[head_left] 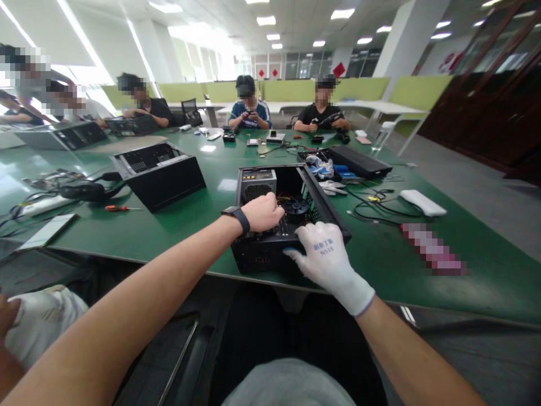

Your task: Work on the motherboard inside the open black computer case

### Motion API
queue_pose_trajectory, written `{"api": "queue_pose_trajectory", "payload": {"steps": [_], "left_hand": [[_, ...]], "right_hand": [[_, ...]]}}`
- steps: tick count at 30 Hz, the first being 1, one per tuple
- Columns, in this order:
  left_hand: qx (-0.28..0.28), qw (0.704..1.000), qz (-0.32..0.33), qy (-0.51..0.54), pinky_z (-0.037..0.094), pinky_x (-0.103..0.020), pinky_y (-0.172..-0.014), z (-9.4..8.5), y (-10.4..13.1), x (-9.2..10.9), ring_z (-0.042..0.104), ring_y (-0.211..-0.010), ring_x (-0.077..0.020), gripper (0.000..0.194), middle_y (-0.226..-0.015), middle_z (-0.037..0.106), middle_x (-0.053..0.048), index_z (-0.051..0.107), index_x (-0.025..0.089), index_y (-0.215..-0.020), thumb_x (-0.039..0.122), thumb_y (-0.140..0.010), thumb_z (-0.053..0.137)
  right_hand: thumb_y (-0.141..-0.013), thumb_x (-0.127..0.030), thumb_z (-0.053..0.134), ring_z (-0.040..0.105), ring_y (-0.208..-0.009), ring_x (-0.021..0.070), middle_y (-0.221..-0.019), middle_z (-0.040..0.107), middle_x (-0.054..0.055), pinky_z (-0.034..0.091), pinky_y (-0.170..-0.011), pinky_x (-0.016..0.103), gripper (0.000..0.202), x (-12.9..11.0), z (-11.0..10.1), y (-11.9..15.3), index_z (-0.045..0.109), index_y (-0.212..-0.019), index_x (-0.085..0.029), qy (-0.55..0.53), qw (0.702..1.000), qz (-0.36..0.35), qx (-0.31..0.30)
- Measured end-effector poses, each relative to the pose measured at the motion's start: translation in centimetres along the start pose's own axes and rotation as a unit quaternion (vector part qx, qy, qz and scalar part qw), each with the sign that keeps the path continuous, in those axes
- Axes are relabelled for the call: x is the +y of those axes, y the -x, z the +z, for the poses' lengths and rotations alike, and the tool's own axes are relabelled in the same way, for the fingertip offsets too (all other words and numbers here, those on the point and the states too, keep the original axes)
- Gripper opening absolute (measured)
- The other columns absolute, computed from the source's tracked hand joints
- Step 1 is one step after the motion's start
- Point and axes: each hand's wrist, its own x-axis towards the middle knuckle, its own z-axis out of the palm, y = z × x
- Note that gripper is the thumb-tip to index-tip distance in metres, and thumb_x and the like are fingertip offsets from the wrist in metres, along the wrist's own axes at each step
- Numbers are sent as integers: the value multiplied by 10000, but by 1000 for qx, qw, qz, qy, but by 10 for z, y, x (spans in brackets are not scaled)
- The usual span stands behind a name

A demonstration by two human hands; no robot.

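A black computer case (270, 255) lies on its side in front of me, its top side open. Inside, a power supply (260, 186) sits at the far left and a round black cooling fan (296, 206) toward the right. Reaching into the case, my bare left hand (264, 213) has its fingers curled together near the fan; whatever they pinch is hidden. My right hand (324, 252), in a white work glove, grips the case's near wall, with the thumb outside and the fingers over the rim.
Left of me stand another open case (167, 179), black headphones (91, 190) and an orange-handled screwdriver (116, 208). Gloves (332, 187), cables (372, 211), a white power bank-like block (422, 202) and a blurred red item (433, 249) lie to the right. Several people sit across the green table (190, 237).
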Motion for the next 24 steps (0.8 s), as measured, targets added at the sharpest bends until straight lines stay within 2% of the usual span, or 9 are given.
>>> {"api": "queue_pose_trajectory", "payload": {"steps": [4, 9, 12, 17, 24], "left_hand": [[-87, 993, 14, -82, 521, -344, -880, 20, -2, 7, 674, -1120, -299, 373, -1306, 632, -238, 538, 86, -1245, 314, -957, 473], [-173, 973, 39, -146, 541, -342, -889, 28, -1, 14, 689, -1116, -311, 501, -1243, 683, -252, 512, 53, -1339, 253, -888, 600], [-183, 968, 39, -168, 553, -337, -892, 29, -1, 19, 688, -1124, -317, 499, -1243, 691, -252, 585, 51, -1306, 229, -845, 654], [-200, 960, 41, -191, 558, -327, -918, 38, -11, 16, 698, -1110, -310, 310, -1155, 745, -193, 763, 137, -1067, 178, -763, 719], [-223, 950, 18, -219, 584, -347, -881, 49, -31, 6, 722, -1037, -328, 345, -1085, 766, -188, 798, 148, -974, 169, -631, 832]], "right_hand": [[-885, -577, 644, 507, -840, 252, -861, 629, 68, 242, -768, 379, 373, -4, -10, 38, 620, -909, -206, -37, 999, -12, 15], [-848, -527, 705, 492, -832, 252, -861, 627, 57, 253, -773, 381, 326, -7, -17, 70, 638, -912, -214, -79, 996, -21, 22], [-830, -509, 729, 482, -819, 248, -849, 625, 54, 254, -767, 382, 313, -9, -20, 81, 641, -909, -218, -90, 995, -22, 24], [-805, -499, 755, 494, -809, 245, -845, 634, 49, 261, -771, 386, 318, -13, -24, 88, 645, -917, -222, -97, 995, -17, 29], [-809, -481, 752, 500, -818, 252, -847, 633, 52, 270, -781, 395, 297, -14, -25, 88, 651, -922, -226, -104, 994, -11, 27]]}}
